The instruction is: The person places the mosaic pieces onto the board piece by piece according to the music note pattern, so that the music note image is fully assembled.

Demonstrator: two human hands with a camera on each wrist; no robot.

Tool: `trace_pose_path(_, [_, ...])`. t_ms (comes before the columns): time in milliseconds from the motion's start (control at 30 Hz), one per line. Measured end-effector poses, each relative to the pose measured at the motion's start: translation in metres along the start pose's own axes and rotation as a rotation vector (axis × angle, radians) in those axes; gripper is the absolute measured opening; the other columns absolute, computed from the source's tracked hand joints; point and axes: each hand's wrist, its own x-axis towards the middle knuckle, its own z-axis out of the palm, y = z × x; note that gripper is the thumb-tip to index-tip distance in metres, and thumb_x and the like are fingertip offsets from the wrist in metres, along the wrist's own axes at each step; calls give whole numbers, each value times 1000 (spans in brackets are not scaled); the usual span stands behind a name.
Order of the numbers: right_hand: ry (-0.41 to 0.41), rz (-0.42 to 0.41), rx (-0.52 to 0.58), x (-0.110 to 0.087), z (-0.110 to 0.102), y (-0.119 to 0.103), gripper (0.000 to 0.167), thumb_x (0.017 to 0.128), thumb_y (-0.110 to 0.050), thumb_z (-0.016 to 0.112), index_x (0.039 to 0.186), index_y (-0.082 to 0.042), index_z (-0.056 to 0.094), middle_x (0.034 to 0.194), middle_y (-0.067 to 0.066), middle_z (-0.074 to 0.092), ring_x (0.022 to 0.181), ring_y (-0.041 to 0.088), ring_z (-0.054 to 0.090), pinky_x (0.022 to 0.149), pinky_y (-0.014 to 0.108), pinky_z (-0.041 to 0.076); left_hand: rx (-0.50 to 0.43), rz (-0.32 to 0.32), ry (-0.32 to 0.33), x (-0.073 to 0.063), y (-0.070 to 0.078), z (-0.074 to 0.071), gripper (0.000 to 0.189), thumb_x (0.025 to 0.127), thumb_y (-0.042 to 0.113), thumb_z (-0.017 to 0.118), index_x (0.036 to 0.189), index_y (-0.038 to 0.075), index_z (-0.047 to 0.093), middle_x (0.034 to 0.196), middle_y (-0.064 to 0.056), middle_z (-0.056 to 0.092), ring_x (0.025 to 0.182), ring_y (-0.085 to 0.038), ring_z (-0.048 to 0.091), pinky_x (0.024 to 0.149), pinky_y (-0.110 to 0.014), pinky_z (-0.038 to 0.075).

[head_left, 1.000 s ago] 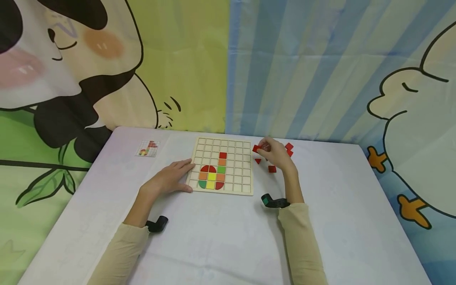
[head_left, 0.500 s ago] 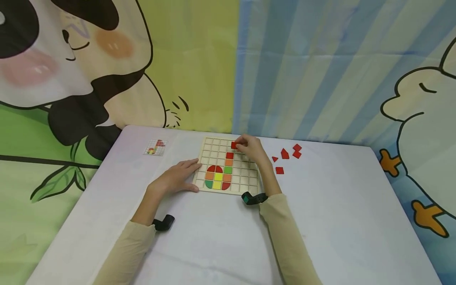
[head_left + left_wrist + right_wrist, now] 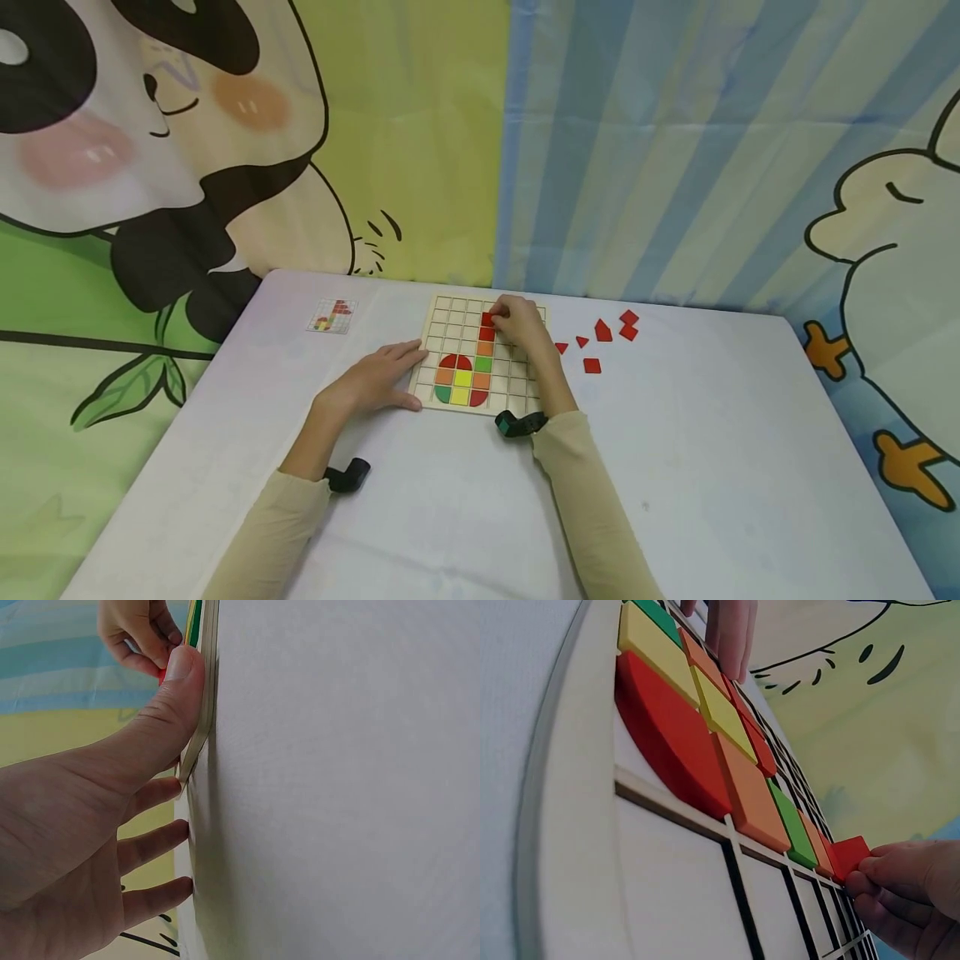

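Observation:
A wooden grid board lies on the white table, partly filled with red, orange, yellow and green tiles. My right hand pinches a red square tile at the top of the coloured column; the right wrist view shows the red square tile tilted over its cell, held by the fingertips. My left hand rests flat at the board's left edge, thumb pressed against the board's rim.
Several loose red tiles lie right of the board. A small pattern card sits at the far left. The table's far edge meets a cartoon backdrop.
My right hand carried a red tile from the loose pile leftward onto the board, now lowering it at the column's top. The left hand stayed put.

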Motion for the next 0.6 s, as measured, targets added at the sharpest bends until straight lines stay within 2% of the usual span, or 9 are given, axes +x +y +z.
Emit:
trace_pose_path(233, [-1, -28, -38, 0, 0, -1, 13, 94, -7, 58, 100, -4, 70, 103, 13, 71, 98, 29, 66, 87, 41, 55, 11, -5, 5, -1, 3, 0, 95, 75, 53, 73, 153, 18, 31, 162, -7, 23, 148, -34, 24, 115, -57, 31])
trace_pose_path(500, [-73, 3, -82, -6, -4, 2, 23, 96, -9, 56, 113, -4, 71, 115, 15, 60, 100, 27, 59, 85, 38, 52, 19, -4, 7, -1, 2, 0, 95, 75, 54, 73, 153, 18, 31, 162, -7, 23, 148, -34, 24, 115, -57, 31])
trace_pose_path(600, [-103, 3, -113, -8, -3, 4, 25, 97, -10, 56, 117, -6, 71, 121, 14, 57, 105, 28, 57, 88, 38, 52, 15, -11, 3, 0, 1, 1, 96, 75, 55, 73, 153, 18, 31, 162, -7, 23, 148, -33, 24, 116, -56, 30])
